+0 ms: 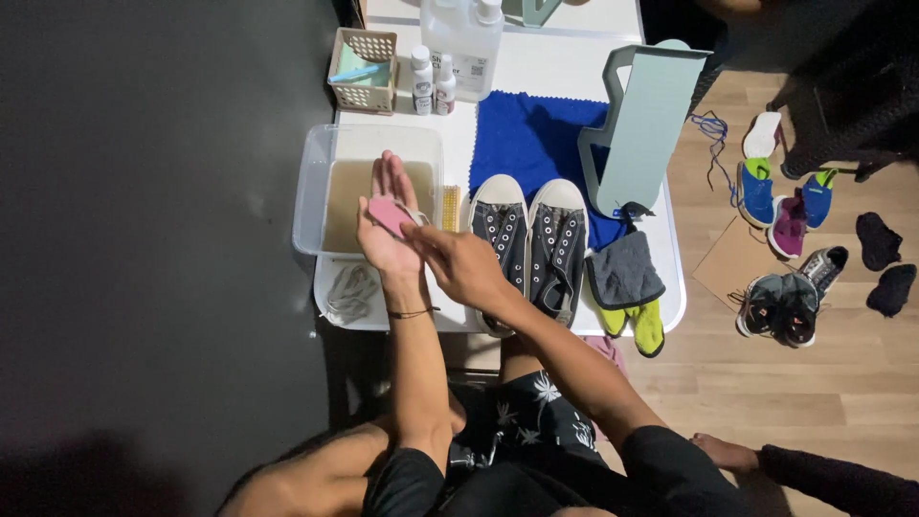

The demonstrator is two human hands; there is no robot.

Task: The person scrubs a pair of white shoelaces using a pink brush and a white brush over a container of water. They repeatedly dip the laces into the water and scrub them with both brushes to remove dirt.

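Observation:
My left hand (pixel 386 225) is held flat, palm up, over the near edge of a clear plastic tub (pixel 311 182) of murky water. A small pink pad or soap (pixel 390 214) lies on that palm. My right hand (pixel 459 263) reaches across and touches the pink piece with its fingertips. A pair of dark lace-less sneakers (pixel 531 244) with white toe caps stands just right of my hands on the white table (pixel 670 287). A pile of pale shoelaces (pixel 352 292) lies below the tub.
A blue cloth (pixel 526 134) lies behind the sneakers, beside a pale green stand (pixel 637 129). Bottles (pixel 433 81), a large jug (pixel 464 33) and a small basket (pixel 364 72) stand at the back. Grey and yellow cloths (pixel 627 287) lie at right. Several shoes (pixel 785 297) are scattered on the wooden floor.

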